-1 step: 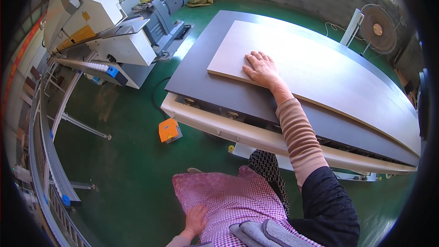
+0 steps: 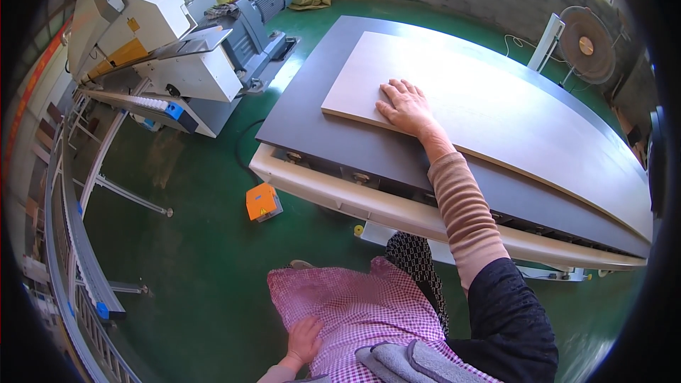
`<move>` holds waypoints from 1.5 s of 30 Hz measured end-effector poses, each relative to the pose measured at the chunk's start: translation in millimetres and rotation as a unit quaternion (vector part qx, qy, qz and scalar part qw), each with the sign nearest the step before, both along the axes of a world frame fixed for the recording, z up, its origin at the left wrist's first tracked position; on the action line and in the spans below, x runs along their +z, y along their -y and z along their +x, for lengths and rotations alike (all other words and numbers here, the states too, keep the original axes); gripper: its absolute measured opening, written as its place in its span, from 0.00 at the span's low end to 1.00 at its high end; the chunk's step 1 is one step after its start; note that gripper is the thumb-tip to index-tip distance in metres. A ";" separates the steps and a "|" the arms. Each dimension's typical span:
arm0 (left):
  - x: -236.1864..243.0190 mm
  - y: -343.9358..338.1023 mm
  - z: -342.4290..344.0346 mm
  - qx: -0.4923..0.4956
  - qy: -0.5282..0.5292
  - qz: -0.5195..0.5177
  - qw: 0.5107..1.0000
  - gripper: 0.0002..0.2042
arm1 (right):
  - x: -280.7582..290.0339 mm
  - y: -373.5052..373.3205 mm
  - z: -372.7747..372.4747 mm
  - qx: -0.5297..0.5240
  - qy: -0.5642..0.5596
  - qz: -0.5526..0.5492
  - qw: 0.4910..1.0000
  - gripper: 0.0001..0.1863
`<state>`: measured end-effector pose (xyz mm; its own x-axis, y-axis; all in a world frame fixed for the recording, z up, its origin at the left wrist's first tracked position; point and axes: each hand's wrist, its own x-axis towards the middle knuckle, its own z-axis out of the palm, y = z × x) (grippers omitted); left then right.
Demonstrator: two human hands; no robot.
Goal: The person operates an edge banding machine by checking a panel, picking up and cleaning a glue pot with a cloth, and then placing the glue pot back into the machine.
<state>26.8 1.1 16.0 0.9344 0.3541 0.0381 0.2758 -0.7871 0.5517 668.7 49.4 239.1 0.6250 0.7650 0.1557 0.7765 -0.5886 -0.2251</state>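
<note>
White machine (image 2: 152, 18) at far left, then orange box (image 2: 261, 201) on green floor (image 2: 198, 269) near the bench (image 2: 305, 110): step around. Left hand (image 2: 305, 339) on checked apron (image 2: 347, 298); cannot tell the grip. Right hand (image 2: 404, 108) flat with a wide grip, holding nothing, on pale board (image 2: 482, 106) atop the bench: press evenly. Round fan (image 2: 586, 44) far right.

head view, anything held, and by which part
Nothing is visibly held: the right hand lies palm-down on the pale board near its left end, and the left hand rests against the checked apron.

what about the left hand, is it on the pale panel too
No, the left hand is at the checked garment, apart from the pale panel.
</note>
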 end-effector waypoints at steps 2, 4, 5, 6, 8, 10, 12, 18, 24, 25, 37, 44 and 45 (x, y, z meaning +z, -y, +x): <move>-0.6 0.2 -0.5 0.001 0.000 0.002 1.000 0.24 | -1.1 -0.6 0.7 0.000 0.001 0.002 1.000 0.35; -1.6 -0.1 -0.7 0.002 0.000 0.004 1.000 0.24 | -0.9 -1.3 1.0 0.001 0.003 0.000 1.000 0.35; -2.0 0.0 -0.8 0.003 -0.001 0.003 1.000 0.24 | -0.9 -1.5 0.9 0.001 0.003 0.000 1.000 0.35; -2.0 0.1 -1.0 0.004 -0.002 0.002 1.000 0.24 | -1.1 -1.8 0.8 0.001 0.003 0.000 1.000 0.35; -2.0 0.2 -1.2 0.003 -0.003 0.001 1.000 0.24 | -1.5 -2.3 0.9 0.001 0.003 0.000 1.000 0.35; -1.5 -0.1 -0.5 0.002 -0.003 -0.002 1.000 0.24 | -1.9 -1.8 2.1 0.002 0.010 0.001 1.000 0.35; -0.4 -0.4 0.2 0.000 -0.008 0.000 1.000 0.24 | -2.4 -1.8 2.3 0.002 0.010 0.003 1.000 0.35; 1.4 -0.2 0.5 0.001 -0.007 0.002 1.000 0.24 | -1.0 -1.6 0.3 0.001 0.004 0.007 1.000 0.35; 1.4 -0.9 0.9 -0.001 -0.004 0.001 1.000 0.24 | 0.1 -0.9 -0.3 -0.002 0.003 0.006 1.000 0.35; 0.9 -0.9 0.4 -0.001 -0.004 0.001 1.000 0.24 | 0.2 -1.2 -0.5 -0.002 0.001 0.007 1.000 0.35; 2.0 -0.2 0.9 0.001 -0.004 0.005 1.000 0.25 | -2.3 -1.1 0.6 0.000 0.002 0.020 1.000 0.35; 1.4 0.1 0.6 0.003 -0.003 -0.003 1.000 0.25 | -4.3 -0.3 1.8 0.001 0.011 0.026 1.000 0.35; 1.6 0.1 0.8 0.003 -0.004 -0.003 1.000 0.25 | -4.2 -0.6 1.6 0.000 0.011 0.027 1.000 0.35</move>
